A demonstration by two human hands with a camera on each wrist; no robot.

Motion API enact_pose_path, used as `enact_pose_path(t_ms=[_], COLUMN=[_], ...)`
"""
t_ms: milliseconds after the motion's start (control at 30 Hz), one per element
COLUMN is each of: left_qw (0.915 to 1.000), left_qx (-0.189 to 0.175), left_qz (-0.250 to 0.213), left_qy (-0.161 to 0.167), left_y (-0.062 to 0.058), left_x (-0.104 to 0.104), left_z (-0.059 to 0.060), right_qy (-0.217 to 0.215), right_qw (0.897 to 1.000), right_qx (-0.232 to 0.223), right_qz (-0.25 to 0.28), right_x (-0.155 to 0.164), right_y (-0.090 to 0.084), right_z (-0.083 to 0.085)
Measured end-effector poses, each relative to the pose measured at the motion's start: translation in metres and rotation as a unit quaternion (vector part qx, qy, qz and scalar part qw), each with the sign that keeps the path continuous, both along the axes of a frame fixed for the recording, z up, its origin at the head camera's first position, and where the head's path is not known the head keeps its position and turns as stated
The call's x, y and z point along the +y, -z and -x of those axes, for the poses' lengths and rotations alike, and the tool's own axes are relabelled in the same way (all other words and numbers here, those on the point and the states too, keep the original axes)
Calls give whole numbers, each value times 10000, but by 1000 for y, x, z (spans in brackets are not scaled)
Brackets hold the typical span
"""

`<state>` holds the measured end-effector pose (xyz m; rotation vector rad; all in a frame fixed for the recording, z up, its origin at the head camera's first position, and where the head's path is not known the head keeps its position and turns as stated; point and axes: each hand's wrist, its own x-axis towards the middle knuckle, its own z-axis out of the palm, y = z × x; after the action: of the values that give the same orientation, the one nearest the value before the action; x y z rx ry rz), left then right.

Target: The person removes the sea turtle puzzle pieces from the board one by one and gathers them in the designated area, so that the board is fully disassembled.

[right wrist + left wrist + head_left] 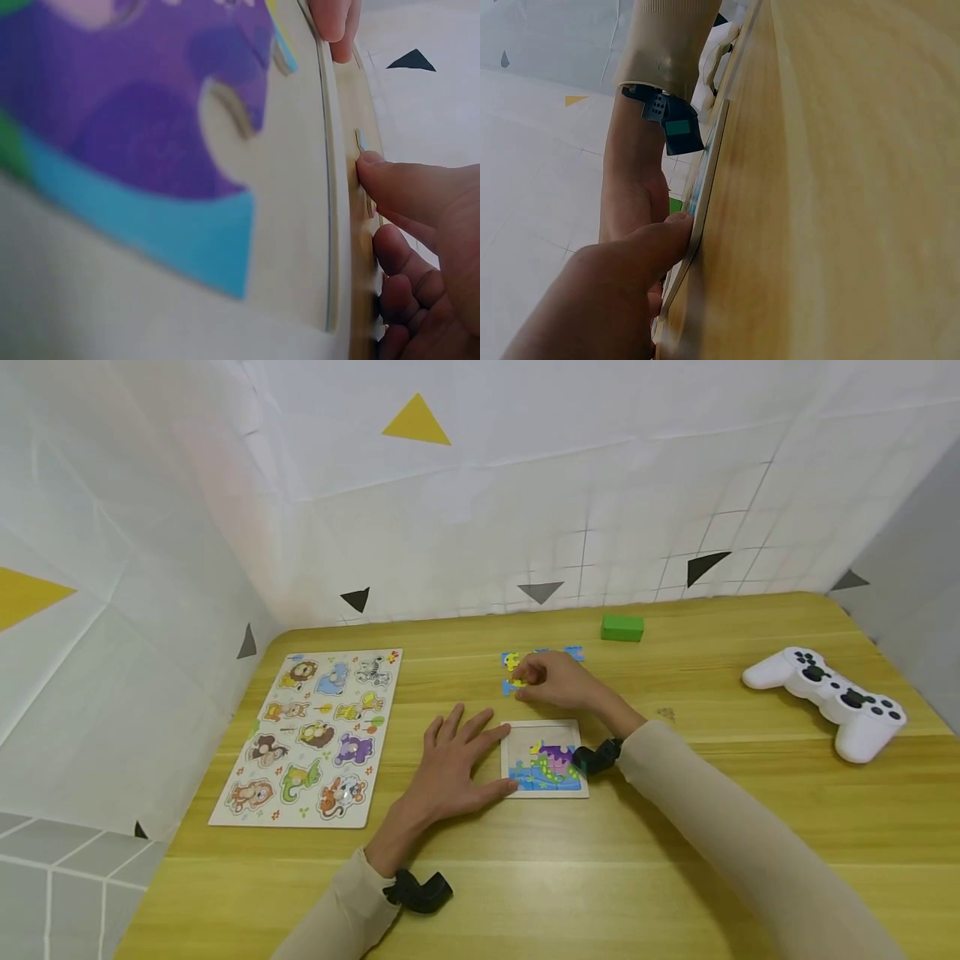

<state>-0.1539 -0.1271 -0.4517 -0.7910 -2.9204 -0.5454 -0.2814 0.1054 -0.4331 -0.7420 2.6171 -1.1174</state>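
My left hand (pixel 450 768) lies with spread fingers at the left side of a small wooden-framed jigsaw puzzle (pixel 545 724). Its thumb and index fingertip touch the frame; the left wrist view shows the thumb on the rim. Purple, green and blue pieces fill the lower part of the puzzle, with bare wood above. Beyond the frame, my right hand (pixel 558 679) pinches a jigsaw piece (pixel 362 140) between thumb and finger, seen edge-on in the right wrist view. A blue and yellow piece (pixel 510 660) lies beside it, and another blue piece (pixel 574 652) is partly behind the hand.
A white animal peg-puzzle board (pixel 300 735) lies at the left. A green block (pixel 622 628) stands near the back edge, and a white game controller (pixel 825 702) rests at the right. Patterned white sheeting (pixel 480 543) hangs behind the wooden table (pixel 600 877).
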Motion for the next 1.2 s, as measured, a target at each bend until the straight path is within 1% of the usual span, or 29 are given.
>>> enact_pose_path(t_ms=[133,433,533,767,1000,1100,1200], left_qw=[10000,10000,10000,10000,10000,10000,10000], left_qx=[5,0,-25,-63,-23,-22,-18], left_qz=[0,24,45,42,42,13,8], left_qy=[-9,-36,-43,-27,2,6,-11], left_y=[1,2,2,2,3,2,2], left_x=[0,0,1,1,1,1,1], left_z=[0,1,1,1,1,1,0], right_qy=[57,117,142,60,3,-41,-190], right_qw=[10000,9999,9997,9968,9971,9967,9958], right_qx=[-23,-63,-122,-326,-188,-175,-250], right_qz=[-54,33,161,721,736,788,864], right_x=[-1,-4,-3,3,14,19,26], right_y=[-1,-3,-3,0,3,3,2], right_z=[0,1,1,-1,-7,-13,-21])
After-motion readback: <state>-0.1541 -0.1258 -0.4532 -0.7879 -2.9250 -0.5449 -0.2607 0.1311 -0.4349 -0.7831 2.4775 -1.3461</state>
